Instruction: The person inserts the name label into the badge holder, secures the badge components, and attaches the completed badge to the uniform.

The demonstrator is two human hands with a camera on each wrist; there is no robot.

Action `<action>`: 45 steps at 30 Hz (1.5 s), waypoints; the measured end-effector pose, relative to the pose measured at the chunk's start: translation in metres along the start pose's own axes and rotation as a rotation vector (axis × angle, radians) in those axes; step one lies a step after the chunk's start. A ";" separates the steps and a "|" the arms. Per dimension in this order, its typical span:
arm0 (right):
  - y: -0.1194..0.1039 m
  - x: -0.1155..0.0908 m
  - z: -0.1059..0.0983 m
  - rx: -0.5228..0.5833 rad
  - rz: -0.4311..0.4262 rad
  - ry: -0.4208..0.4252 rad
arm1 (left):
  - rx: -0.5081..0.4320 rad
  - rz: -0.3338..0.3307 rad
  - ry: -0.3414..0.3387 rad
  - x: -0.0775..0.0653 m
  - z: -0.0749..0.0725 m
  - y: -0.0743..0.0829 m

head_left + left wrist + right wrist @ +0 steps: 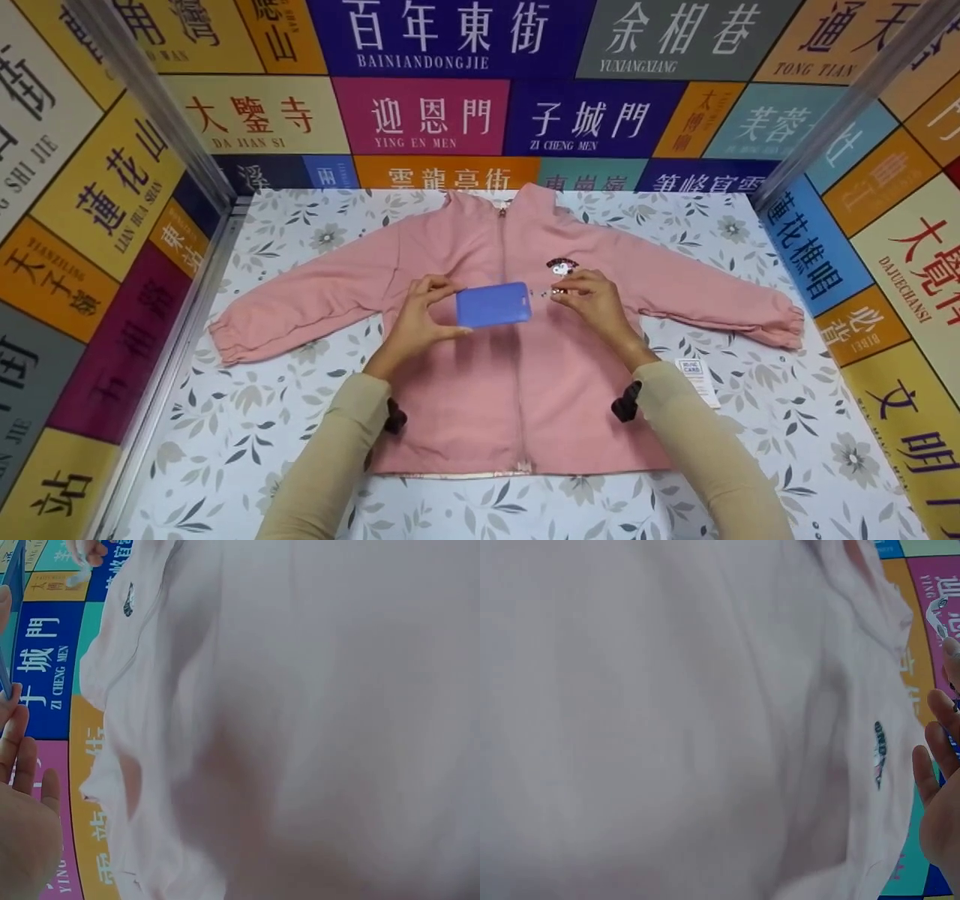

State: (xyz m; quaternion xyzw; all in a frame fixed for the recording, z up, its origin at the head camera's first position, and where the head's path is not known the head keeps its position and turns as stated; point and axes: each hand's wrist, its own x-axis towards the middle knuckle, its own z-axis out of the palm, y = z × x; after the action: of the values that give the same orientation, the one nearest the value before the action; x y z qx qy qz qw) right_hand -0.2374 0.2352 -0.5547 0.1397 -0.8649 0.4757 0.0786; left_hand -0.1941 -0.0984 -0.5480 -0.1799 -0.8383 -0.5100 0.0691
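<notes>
"So where's the blue card holder (pixel 493 304)?"

"Above the pink jacket (pixel 450 405), pinched at its left end between the thumb and fingers of the left hand (pixel 422 315)."

"And the right hand (pixel 600 306)?"

"Pinching a small translucent strap (pixel 937 618), just beyond the holder's free end, apparently not touching it."

"How does the holder lie?"

"Long axis roughly left to right, from the left grip toward the right fingertips."

"Further out?"

"A white printed card (pixel 701 384) on the flowered tabletop (pixel 225 465), beside the right forearm."

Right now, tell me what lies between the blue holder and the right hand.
Small shiny pieces, too small to identify, show there against the pink jacket in the head view.
</notes>
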 end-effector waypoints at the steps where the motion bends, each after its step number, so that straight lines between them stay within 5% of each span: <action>1: 0.003 0.001 0.001 -0.020 -0.004 0.002 | 0.000 0.004 0.000 -0.001 0.001 0.000; 20: 0.036 0.006 0.010 -0.200 0.050 -0.065 | -0.027 0.020 -0.034 -0.015 0.015 -0.004; 39: 0.037 0.004 0.012 -0.235 0.017 -0.101 | 0.025 0.001 -0.052 -0.019 0.021 -0.004; 45: 0.034 0.003 0.010 -0.198 0.064 -0.122 | 0.023 0.002 -0.056 -0.020 0.021 -0.004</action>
State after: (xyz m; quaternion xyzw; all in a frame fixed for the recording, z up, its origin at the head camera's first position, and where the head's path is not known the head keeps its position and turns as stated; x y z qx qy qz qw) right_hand -0.2512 0.2434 -0.5868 0.1323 -0.9149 0.3807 0.0240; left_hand -0.1758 -0.0862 -0.5673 -0.1939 -0.8457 -0.4949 0.0483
